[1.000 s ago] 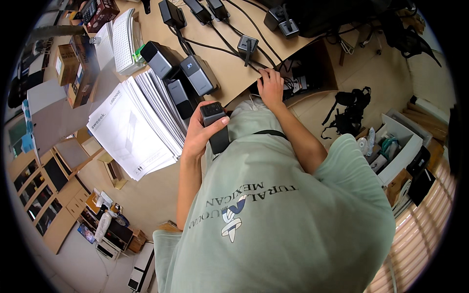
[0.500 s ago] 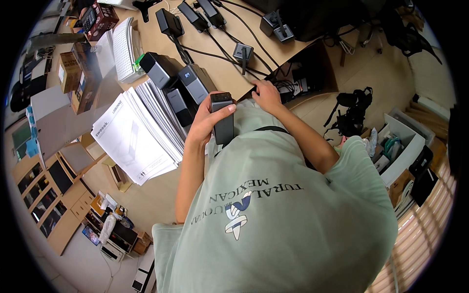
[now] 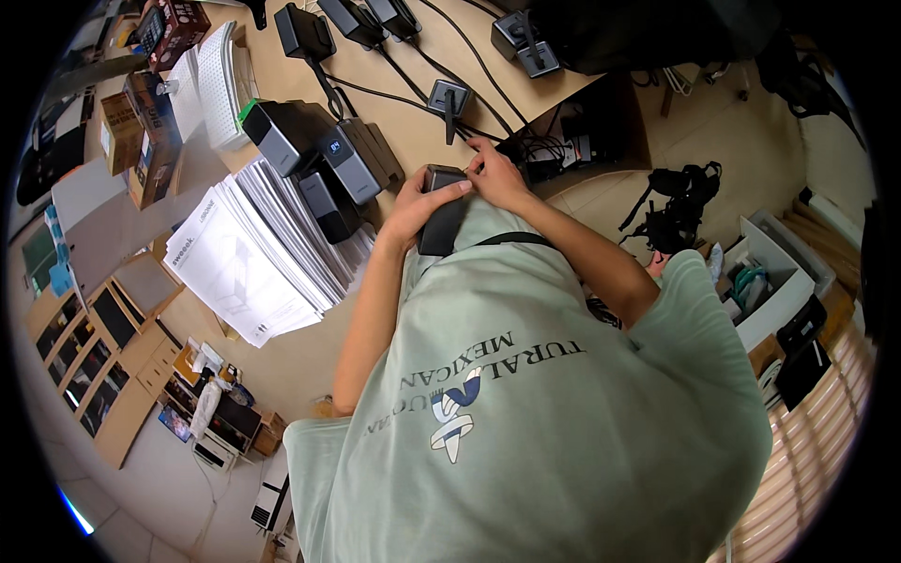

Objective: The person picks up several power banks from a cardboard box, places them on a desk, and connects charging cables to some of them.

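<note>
My left hand [image 3: 409, 212] is wrapped around a dark grey block-shaped power bank [image 3: 439, 228], held in front of my shirt with its narrow end facing up and away. My right hand [image 3: 498, 177] is closed beside that upper end, fingers bent and pinched together; whatever is between them is too small to make out. Just left of the hands stand more grey power banks: one with a small lit display [image 3: 355, 161], a larger one [image 3: 283, 137] and a lower one [image 3: 328, 203]. Beyond my right hand sits a small cube charger [image 3: 449, 98] with a cable.
A stack of printed sheets [image 3: 246, 267] lies left of the power banks. Black adapters [image 3: 305, 34] with cables line the far desk, near another charger [image 3: 526, 45]. An open compartment with tangled cables [image 3: 544, 150] is at the desk's right edge. A black harness [image 3: 674, 202] lies on the floor.
My right hand has left the desk edge and come to the top of the power bank. My left hand has tilted the power bank. The view has shifted slightly.
</note>
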### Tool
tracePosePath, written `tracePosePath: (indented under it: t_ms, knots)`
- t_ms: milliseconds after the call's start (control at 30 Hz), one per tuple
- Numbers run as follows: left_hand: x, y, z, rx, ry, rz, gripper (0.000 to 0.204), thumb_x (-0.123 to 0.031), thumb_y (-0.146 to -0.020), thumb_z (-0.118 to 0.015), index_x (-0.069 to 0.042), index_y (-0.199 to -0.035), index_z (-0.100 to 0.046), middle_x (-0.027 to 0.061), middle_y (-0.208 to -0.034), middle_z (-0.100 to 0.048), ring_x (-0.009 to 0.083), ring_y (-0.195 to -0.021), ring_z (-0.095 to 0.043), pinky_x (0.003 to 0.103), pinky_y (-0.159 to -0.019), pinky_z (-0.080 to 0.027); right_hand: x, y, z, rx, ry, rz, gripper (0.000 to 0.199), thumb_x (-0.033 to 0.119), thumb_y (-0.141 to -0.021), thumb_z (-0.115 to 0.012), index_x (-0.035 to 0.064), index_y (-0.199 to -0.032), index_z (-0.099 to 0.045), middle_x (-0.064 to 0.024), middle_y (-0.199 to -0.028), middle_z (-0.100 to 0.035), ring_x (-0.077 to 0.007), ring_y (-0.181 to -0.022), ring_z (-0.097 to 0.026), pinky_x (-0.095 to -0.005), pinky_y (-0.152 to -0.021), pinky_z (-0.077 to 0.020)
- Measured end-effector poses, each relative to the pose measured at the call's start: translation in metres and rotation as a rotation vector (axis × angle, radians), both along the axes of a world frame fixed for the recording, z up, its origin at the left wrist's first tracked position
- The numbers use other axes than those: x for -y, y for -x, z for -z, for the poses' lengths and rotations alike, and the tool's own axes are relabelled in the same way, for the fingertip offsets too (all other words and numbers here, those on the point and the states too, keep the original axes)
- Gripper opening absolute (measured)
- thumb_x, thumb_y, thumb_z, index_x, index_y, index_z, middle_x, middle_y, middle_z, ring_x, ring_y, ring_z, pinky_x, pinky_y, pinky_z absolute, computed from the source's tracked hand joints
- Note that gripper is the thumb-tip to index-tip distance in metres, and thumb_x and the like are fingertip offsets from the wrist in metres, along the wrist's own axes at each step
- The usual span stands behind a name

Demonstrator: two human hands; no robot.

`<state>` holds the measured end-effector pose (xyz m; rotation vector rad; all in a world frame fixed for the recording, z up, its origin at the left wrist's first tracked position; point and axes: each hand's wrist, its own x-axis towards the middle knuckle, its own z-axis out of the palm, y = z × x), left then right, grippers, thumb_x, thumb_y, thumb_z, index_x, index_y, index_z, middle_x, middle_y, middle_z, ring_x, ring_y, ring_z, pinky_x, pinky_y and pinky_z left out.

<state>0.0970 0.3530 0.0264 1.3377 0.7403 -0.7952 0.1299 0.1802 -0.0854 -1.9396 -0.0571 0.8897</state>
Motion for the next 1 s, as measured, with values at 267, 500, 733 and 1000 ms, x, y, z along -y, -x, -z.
tracePosePath:
  t_ms: [267, 500, 733, 1000]
  knots:
    - [0.002, -0.001, 0.006, 0.036, 0.045, -0.138, 0.047, -0.027, -0.083, -0.079, 0.0, -0.116, -0.06, 0.0075, -0.099, -0.066, 0.0155, -0.088, -0.065, 0.029, -0.08, -0.052, 0.01, -0.011, 0.003, -0.029, 0.078, -0.165, 0.057, 0.021, -0.081, -0.067, 0.0077, -0.135, -0.051, -0.0116, -0.098, -0.072, -0.0325, -0.097, -0.067, -0.0429, -0.085, -0.0513]
    - [0.004, -0.006, 0.018, 0.002, 0.065, -0.213, 0.042, -0.028, -0.084, -0.078, -0.002, -0.112, -0.06, 0.0062, -0.093, -0.067, 0.0164, -0.088, -0.066, 0.028, -0.077, -0.053, -0.003, -0.012, 0.018, -0.072, -0.183, -0.333, 0.047, 0.02, -0.08, -0.068, 0.0035, -0.123, -0.056, -0.0129, -0.092, -0.069, -0.0321, -0.09, -0.067, -0.0416, -0.081, -0.0519]
    - [0.0, 0.01, 0.024, -0.026, 0.123, -0.379, 0.039, -0.026, -0.087, -0.076, -0.002, -0.113, -0.06, 0.0072, -0.098, -0.066, 0.0186, -0.089, -0.068, 0.031, -0.079, -0.056, 0.014, -0.01, 0.009, -0.039, -0.033, -0.244, 0.069, 0.019, -0.079, -0.068, 0.0044, -0.141, -0.042, -0.0125, -0.096, -0.07, -0.0321, -0.091, -0.067, -0.0406, -0.082, -0.0523]
    - [-0.008, 0.019, 0.028, 0.009, 0.14, -0.384, 0.04, -0.024, -0.088, -0.074, 0.0, -0.117, -0.059, 0.0093, -0.101, -0.067, 0.0186, -0.089, -0.068, 0.029, -0.078, -0.055, -0.022, -0.009, 0.03, -0.359, -0.693, -0.237, 0.041, 0.013, -0.084, -0.062, -0.0011, -0.122, -0.06, -0.0109, -0.095, -0.07, -0.0192, -0.086, -0.067, -0.0338, -0.081, -0.0521]
